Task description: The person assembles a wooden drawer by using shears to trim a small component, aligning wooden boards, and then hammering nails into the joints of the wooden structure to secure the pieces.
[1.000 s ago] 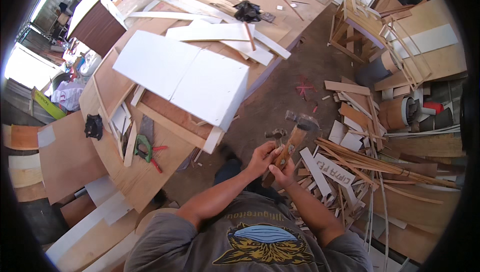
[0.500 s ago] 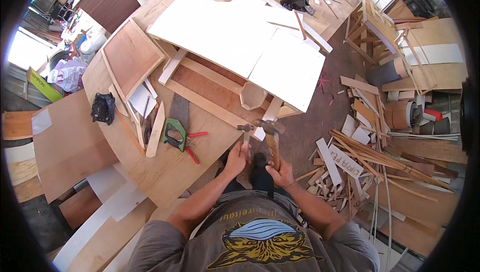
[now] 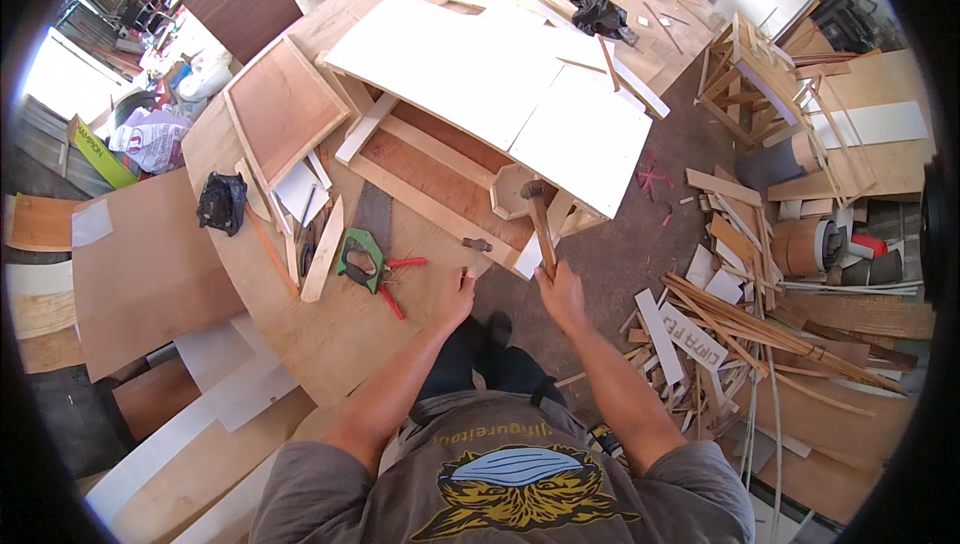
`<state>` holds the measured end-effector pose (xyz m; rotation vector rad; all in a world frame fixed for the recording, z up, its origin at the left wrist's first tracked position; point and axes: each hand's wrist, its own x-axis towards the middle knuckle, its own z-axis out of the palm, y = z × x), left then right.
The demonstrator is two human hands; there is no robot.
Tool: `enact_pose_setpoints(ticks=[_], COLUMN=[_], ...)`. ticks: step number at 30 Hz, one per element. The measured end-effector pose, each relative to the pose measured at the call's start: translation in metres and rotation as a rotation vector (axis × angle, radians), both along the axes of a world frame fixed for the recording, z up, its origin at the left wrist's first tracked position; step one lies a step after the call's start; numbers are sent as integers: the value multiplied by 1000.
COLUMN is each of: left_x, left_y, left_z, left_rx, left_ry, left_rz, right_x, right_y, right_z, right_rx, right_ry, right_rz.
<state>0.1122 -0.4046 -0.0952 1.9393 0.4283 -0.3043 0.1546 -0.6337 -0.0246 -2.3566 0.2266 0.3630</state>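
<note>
My right hand (image 3: 562, 296) is closed round the wooden handle of a hammer (image 3: 541, 219), its head raised beside an octagonal wooden piece (image 3: 509, 192). In my left hand (image 3: 459, 296) is a smaller hammer (image 3: 478, 244), held head up over the worktable's near edge. In front of both hands lies a wooden frame (image 3: 430, 206) with a white panel (image 3: 450, 54) across its top. The frame's near corner sits just beyond the hammers. To the left, a handsaw with a green handle (image 3: 362, 262) lies beside red-handled pliers (image 3: 393, 289).
A framed brown panel (image 3: 285, 109) leans at the left of the plywood table (image 3: 290, 339), near a black plastic bag (image 3: 222, 202). Wood offcuts (image 3: 700, 319) are heaped on the floor at right. A wooden stand (image 3: 745, 74) stands at the far right.
My right hand has moved forward with the larger hammer, toward the frame's corner. My left hand has shifted slightly left with the small hammer. The view has shifted a little.
</note>
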Motion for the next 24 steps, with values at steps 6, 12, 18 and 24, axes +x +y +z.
enact_pose_setpoints(ticks=[6, 12, 18, 24], left_x=[-23, -15, -10, 76], left_y=[32, 54, 88, 61], left_z=[-23, -4, -27, 15], left_rx=[186, 285, 757, 562], left_ry=[-24, -57, -208, -370], left_rz=[37, -14, -193, -275], right_x=[12, 11, 5, -6], right_y=[33, 48, 63, 60], right_z=[-5, -12, -22, -21], right_rx=[14, 37, 24, 15], right_ry=[29, -52, -97, -103], right_rz=[10, -45, -106, -170])
